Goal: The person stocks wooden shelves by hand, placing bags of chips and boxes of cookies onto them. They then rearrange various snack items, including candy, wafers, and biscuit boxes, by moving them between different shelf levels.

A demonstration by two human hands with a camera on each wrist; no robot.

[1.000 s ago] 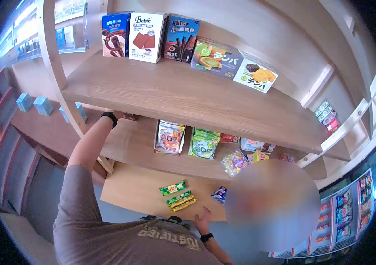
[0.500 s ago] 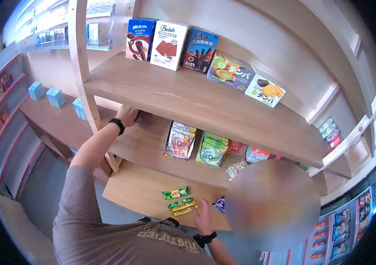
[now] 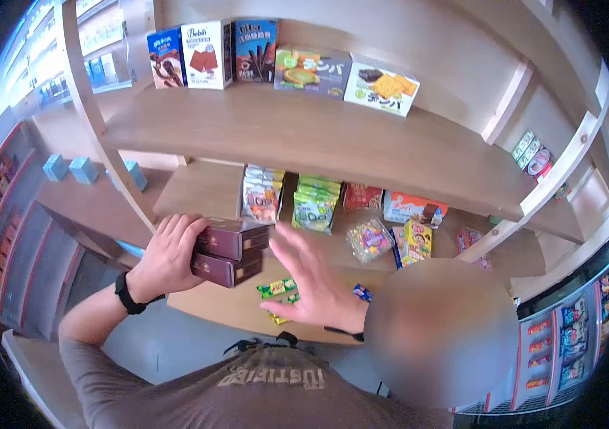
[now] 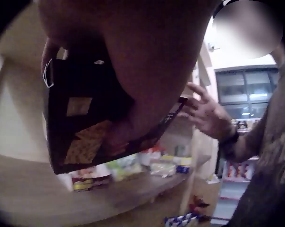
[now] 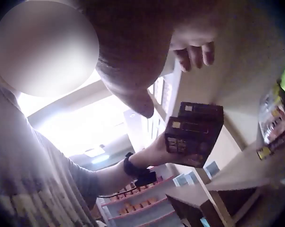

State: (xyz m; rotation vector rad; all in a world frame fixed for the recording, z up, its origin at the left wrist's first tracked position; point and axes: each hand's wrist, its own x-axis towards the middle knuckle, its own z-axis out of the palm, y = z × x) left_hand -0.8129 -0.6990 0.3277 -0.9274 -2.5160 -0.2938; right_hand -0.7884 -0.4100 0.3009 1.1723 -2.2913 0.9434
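Two dark brown biscuit boxes (image 3: 227, 270), one on top of the other, are gripped at their left end by my left hand (image 3: 171, 252) in front of the middle shelf. Cracker pictures show on the dark box (image 4: 88, 142) in the left wrist view, where the thumb lies across its face. My right hand (image 3: 313, 286) is raised beside the boxes' right end, fingers spread and nothing in it. In the right wrist view its thumb and fingers (image 5: 195, 54) appear above the paired boxes (image 5: 194, 135), apart from them.
The middle shelf (image 3: 201, 189) bears snack pouches (image 3: 315, 204), an orange box (image 3: 415, 207) and a yellow box (image 3: 417, 242). Several biscuit boxes (image 3: 312, 71) line the upper shelf. Below, green snack packs (image 3: 276, 287) lie on a low board. A wooden post (image 3: 90, 107) stands left.
My left hand has come off the left of the middle shelf, bringing the two brown boxes toward me. My right hand has risen from over the low board to beside them.
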